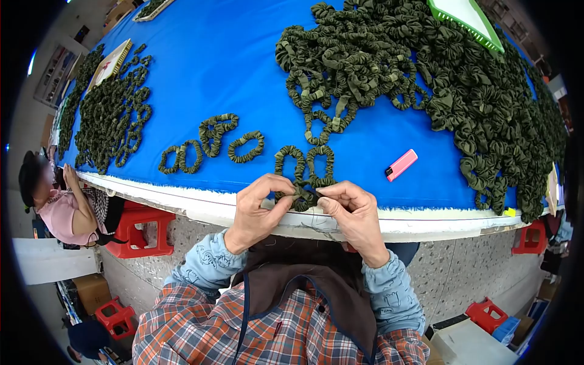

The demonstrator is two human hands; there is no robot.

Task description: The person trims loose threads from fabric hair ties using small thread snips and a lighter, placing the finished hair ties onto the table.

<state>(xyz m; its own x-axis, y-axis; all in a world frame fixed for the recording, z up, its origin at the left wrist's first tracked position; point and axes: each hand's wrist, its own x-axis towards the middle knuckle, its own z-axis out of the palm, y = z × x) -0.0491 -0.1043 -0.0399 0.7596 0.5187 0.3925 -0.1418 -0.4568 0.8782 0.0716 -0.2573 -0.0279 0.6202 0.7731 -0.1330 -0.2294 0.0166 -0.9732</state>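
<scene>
At the table's near edge, a dark green scrunchie [301,201] is between my two hands. My left hand [263,204] pinches its left side between thumb and forefinger. My right hand [353,213] has its thumb and forefinger closed at the scrunchie's right side; what lies between those fingertips is too small to make out. Fine dark threads [322,226] hang below the fingers. Just beyond my hands, two gathered loops, a left one [278,163] and a right one [329,163], lie on the blue cloth. A pink lighter [401,165] lies to the right.
A large scrunchie heap [468,109] covers the right side, with a green-rimmed tray [496,40] at its back. Left, another pile [109,115] lies by a yellowish basket [126,50]. Several loops lie between. Another person [70,210] sits at the left edge near a red stool [141,231].
</scene>
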